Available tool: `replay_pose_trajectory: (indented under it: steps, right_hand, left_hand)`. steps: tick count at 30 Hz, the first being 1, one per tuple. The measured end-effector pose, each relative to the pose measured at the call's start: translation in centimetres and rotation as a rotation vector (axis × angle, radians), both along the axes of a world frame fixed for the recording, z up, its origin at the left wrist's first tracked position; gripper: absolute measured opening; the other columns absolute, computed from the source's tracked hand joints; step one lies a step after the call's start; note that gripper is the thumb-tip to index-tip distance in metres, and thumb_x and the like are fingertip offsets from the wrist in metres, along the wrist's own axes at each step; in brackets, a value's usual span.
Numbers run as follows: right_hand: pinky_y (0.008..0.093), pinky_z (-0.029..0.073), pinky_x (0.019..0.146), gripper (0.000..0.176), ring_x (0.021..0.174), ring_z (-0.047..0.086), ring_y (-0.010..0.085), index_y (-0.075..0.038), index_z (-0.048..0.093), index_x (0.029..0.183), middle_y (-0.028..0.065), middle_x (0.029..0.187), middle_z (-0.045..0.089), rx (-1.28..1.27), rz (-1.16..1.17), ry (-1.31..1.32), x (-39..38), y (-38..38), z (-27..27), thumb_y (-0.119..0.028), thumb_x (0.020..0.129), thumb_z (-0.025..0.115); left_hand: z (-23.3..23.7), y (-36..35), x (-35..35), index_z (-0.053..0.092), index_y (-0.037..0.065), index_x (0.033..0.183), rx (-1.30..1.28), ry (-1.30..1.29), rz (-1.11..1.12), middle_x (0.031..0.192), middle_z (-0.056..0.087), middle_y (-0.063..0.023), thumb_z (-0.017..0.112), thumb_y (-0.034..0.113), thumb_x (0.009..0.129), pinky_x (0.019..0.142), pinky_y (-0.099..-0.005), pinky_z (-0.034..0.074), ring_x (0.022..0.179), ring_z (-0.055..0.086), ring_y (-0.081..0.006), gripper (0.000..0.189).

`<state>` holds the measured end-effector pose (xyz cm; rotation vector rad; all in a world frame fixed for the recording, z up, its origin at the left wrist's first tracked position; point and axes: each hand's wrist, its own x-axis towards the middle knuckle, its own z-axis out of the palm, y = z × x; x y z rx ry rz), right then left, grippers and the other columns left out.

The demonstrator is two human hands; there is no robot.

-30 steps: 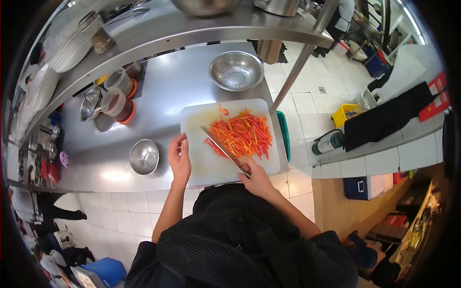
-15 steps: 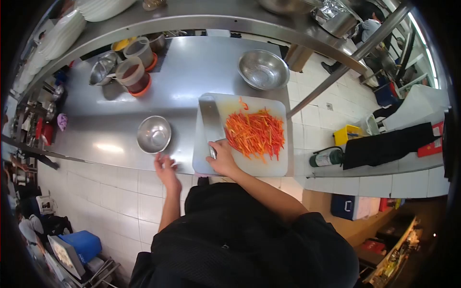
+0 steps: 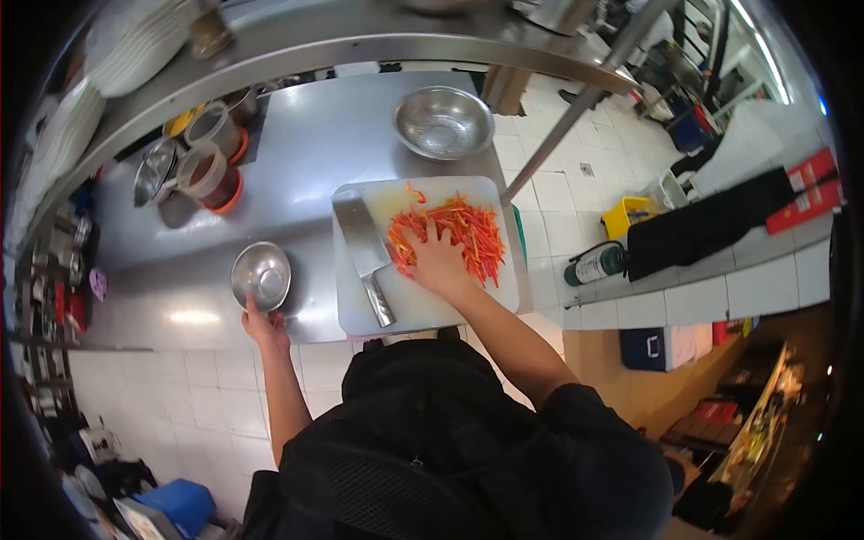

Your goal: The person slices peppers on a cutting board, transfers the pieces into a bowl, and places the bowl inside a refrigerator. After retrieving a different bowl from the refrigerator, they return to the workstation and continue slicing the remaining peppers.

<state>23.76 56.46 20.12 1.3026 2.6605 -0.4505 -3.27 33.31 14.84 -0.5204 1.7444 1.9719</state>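
Observation:
My right hand (image 3: 438, 261) lies with spread fingers on a pile of shredded orange and red vegetables (image 3: 477, 236) on a white cutting board (image 3: 423, 310). A cleaver (image 3: 360, 234) rests flat on the board's left part, its metal handle toward me, with no hand on it. At the table's front edge, my left hand (image 3: 264, 324) grips the near rim of a small steel bowl (image 3: 262, 275), which looks empty.
A larger steel bowl (image 3: 444, 123) stands behind the board. Plastic containers, one with dark red contents (image 3: 209, 175), and a metal pitcher (image 3: 156, 171) are at the back left of the steel table (image 3: 315, 135). Stacked plates (image 3: 139, 45) sit on the overhead shelf.
My right hand has let go of the cleaver and moved right onto the shredded vegetables. My left hand has reached the small bowl and taken hold of its rim. The view has shifted.

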Motion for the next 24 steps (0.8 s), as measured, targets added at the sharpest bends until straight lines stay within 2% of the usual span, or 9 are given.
replay_pose_trajectory:
  steps: [1,4,5,7,14,16,18,20,24]
  right_hand:
    - [0.0719,0.041,0.101,0.081,0.143,0.035,0.0515,-0.025,0.041,0.157,0.0257,0.163,0.029,0.017,-0.011,0.014,0.0,0.1,-0.3,-0.042,0.087,0.077]
    - [0.0704,0.042,0.101,0.075,0.142,0.038,0.0505,-0.022,0.046,0.153,0.0253,0.159,0.033,-0.044,-0.023,0.075,0.2,0.8,-0.8,-0.037,0.087,0.077]
    - [0.0704,0.042,0.101,0.075,0.142,0.038,0.0505,-0.022,0.046,0.153,0.0253,0.159,0.033,-0.046,-0.056,0.089,0.4,0.9,-1.5,-0.037,0.087,0.077]
    - [0.0683,0.044,0.102,0.071,0.14,0.04,0.049,-0.019,0.051,0.148,0.0254,0.155,0.037,0.003,0.011,0.157,0.3,1.5,-2.7,-0.028,0.084,0.078]
    - [0.0583,0.046,0.109,0.062,0.136,0.044,0.0525,-0.013,0.059,0.138,0.0279,0.152,0.039,-0.121,0.042,0.435,2.8,3.8,-2.6,-0.002,0.078,0.07]
    - [0.0485,0.047,0.109,0.053,0.127,0.05,0.049,-0.007,0.062,0.13,0.0275,0.139,0.047,-0.136,0.065,0.553,2.9,5.8,-3.7,0.004,0.079,0.066]
    - [0.047,0.046,0.108,0.048,0.122,0.054,0.0468,-0.005,0.063,0.126,0.0268,0.133,0.052,-0.165,0.111,0.604,3.3,6.7,-1.2,0.005,0.079,0.063]
    - [0.0463,0.047,0.107,0.056,0.122,0.055,0.0463,-0.009,0.063,0.133,0.0274,0.132,0.052,-0.288,0.108,0.561,3.5,8.0,1.2,0.003,0.079,0.062]
    - [0.0423,0.046,0.107,0.049,0.118,0.056,0.0438,-0.007,0.063,0.127,0.0243,0.126,0.055,-0.282,0.216,0.56,3.6,10.4,6.0,-0.001,0.079,0.069]
  left_hand:
    - [0.0,0.5,-0.1,0.053,0.005,0.128,-0.004,0.03,0.041,0.109,0.062,-0.0092,0.075,0.04,0.093,0.061,-0.0312,0.047,0.082,0.06,-0.0183,0.055]
    - [-2.8,0.4,-1.7,0.056,0.0,0.111,-0.031,0.083,-0.038,0.088,0.062,-0.0087,0.074,0.021,0.091,0.053,-0.0287,0.047,0.065,0.057,-0.0159,0.034]
    - [-4.0,0.2,-2.2,0.056,0.0,0.111,-0.033,0.097,-0.072,0.088,0.062,-0.0087,0.074,0.021,0.091,0.053,-0.0287,0.047,0.065,0.057,-0.0159,0.034]
    - [-4.8,0.5,-3.1,0.055,-0.001,0.097,0.037,0.076,0.013,0.075,0.059,-0.0072,0.068,0.005,0.088,0.048,-0.0266,0.046,0.053,0.052,-0.0145,0.017]
    - [0.6,1.9,0.2,0.057,0.003,0.095,0.124,0.244,-0.043,0.082,0.06,-0.0049,0.064,0.003,0.087,0.054,-0.0261,0.048,0.062,0.054,-0.0125,0.012]
    - [2.6,3.6,1.7,0.061,0.001,0.104,0.137,0.3,-0.111,0.087,0.062,-0.005,0.064,0.004,0.088,0.055,-0.0254,0.049,0.066,0.057,-0.0121,0.017]
    - [3.6,5.4,2.7,0.063,-0.001,0.108,0.156,0.349,-0.193,0.091,0.064,-0.0059,0.064,0.003,0.089,0.055,-0.0253,0.051,0.069,0.06,-0.0127,0.02]
    - [3.8,7.5,3.6,0.062,-0.001,0.103,0.185,0.391,-0.273,0.086,0.064,-0.0064,0.065,0.003,0.088,0.054,-0.0264,0.053,0.065,0.061,-0.0132,0.015]
    - [3.8,11.2,6.5,0.053,0.002,0.085,0.142,0.359,-0.447,0.073,0.061,-0.0071,0.068,0.003,0.087,0.048,-0.0298,0.056,0.054,0.062,-0.015,0.015]
